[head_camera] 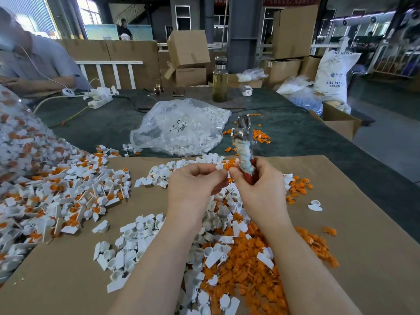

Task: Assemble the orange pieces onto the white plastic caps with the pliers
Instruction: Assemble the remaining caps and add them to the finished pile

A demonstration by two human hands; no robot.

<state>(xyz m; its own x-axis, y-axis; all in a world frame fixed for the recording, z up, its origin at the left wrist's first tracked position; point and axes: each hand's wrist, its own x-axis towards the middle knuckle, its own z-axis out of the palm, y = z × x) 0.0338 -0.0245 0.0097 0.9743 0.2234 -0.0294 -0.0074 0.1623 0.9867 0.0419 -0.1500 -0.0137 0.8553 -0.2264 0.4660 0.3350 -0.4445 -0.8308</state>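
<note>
Both hands up over the desk, working at chest height. Left hand pinches a white cap between thumb and fingertips. Right hand is wrapped round the pliers, handles in the palm, head pointing up and away; its thumb and forefinger also pinch an orange piece right against the cap. So both grips are closed on something, none free. Whether the piece is seated in the cap, cannot tell, too small. Pliers jaws sit above the parts, not on them; open or closed, cannot tell.

Stock: loose white caps and orange pieces heaped on the cardboard sheet under the forearms. Finished cap-plus-orange units piled left. Clear bag of more white caps behind, on the dark cloth. Bottle further back. Another person sits far left.

Handling, my read: parts are tiny, light, rigid plastic, smooth so likely slippery in fingertips. Hold cap by its flat tab, leave the socket clear. Orange piece by its sides. Thin tabs could probably snap or scar if squeezed hard, so pliers pressure should be brief and square. Pliers handles are cloth-wrapped, likely good purchase; hold low on the handles for leverage.
</note>
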